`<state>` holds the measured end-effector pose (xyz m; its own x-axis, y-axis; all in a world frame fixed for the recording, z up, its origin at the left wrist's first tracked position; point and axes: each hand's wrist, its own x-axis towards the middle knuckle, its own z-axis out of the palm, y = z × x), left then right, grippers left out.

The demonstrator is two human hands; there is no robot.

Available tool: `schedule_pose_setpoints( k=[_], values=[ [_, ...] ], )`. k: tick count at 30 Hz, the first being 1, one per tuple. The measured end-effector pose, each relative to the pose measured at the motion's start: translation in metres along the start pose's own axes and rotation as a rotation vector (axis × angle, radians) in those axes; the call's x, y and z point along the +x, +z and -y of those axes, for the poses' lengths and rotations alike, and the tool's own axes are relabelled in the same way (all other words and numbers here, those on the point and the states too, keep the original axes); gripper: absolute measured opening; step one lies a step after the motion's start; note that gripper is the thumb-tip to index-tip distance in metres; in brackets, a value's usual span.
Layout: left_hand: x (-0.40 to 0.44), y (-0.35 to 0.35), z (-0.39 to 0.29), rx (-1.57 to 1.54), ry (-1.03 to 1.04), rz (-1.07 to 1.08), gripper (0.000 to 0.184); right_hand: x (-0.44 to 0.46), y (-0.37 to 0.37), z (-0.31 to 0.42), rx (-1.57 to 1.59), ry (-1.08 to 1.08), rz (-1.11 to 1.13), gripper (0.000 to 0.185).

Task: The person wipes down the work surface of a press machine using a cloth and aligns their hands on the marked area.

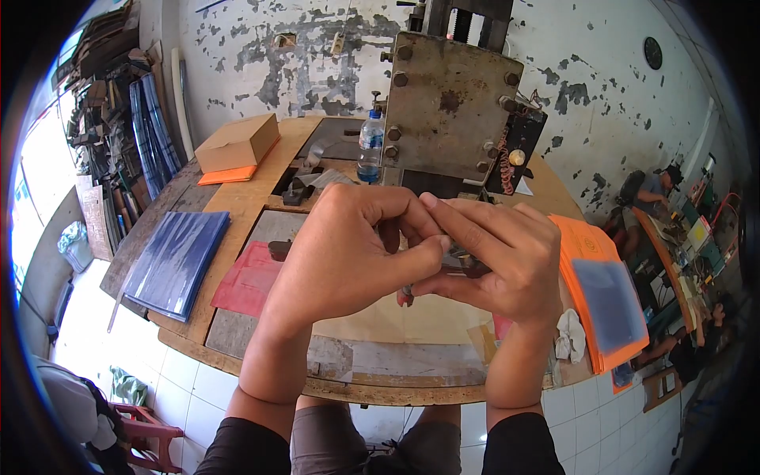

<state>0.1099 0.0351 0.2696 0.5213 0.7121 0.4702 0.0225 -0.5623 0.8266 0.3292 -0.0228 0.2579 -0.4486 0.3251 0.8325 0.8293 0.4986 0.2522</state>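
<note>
Both hands are raised together in front of the machine, above the wooden table. My left hand (356, 245) has its fingers curled, with thumb and fingertips pressed together. My right hand (495, 257) meets it, its fingers bent toward the left fingertips and its thumb below. A small dark and reddish item (405, 298) shows just under the fingertips; most of it is hidden, and I cannot make out what it is. Beneath the hands lie a pale sheet (380, 326) and a red sheet (247, 279) on the table (317, 389).
A metal press (451, 103) stands behind the hands, beside a water bottle (370, 146). Blue plastic sheets (178, 261) and a cardboard box (237, 144) are at left. Orange packs (582, 241) and a white cloth (570, 336) lie at right. Other people (653, 190) sit far right.
</note>
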Motion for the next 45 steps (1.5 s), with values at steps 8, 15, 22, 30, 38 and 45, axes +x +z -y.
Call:
schedule_pose_setpoints(
  k=[8, 15, 22, 30, 38, 45],
  values=[
    [-0.0003, -0.0006, -0.0009, 0.002, -0.003, 0.001, 0.011, -0.0009, 0.0024, -0.0004, 0.000, 0.002, -0.019, 0.082],
    [-0.0001, 0.0001, -0.0024, -0.034, -0.024, 0.007, 0.009, -0.0012, 0.0014, 0.0000, 0.003, 0.007, -0.002, 0.081],
    [-0.0006, 0.0003, -0.0041, -0.019, -0.025, 0.006, 0.009, -0.0005, 0.0006, 0.0016, 0.003, 0.010, 0.004, 0.080],
    [-0.0010, -0.0003, -0.0029, 0.017, 0.009, 0.015, 0.009, -0.0026, -0.0020, -0.0031, 0.005, -0.015, 0.041, 0.074],
    [-0.0019, 0.0000, -0.0048, 0.017, 0.033, 0.026, 0.009, -0.0017, -0.0039, -0.0028, 0.028, -0.011, 0.058, 0.070],
    [-0.0008, -0.0007, 0.0013, 0.092, 0.090, 0.010, 0.010, -0.0023, -0.0042, -0.0041, 0.045, -0.010, 0.042, 0.067]
  ],
)
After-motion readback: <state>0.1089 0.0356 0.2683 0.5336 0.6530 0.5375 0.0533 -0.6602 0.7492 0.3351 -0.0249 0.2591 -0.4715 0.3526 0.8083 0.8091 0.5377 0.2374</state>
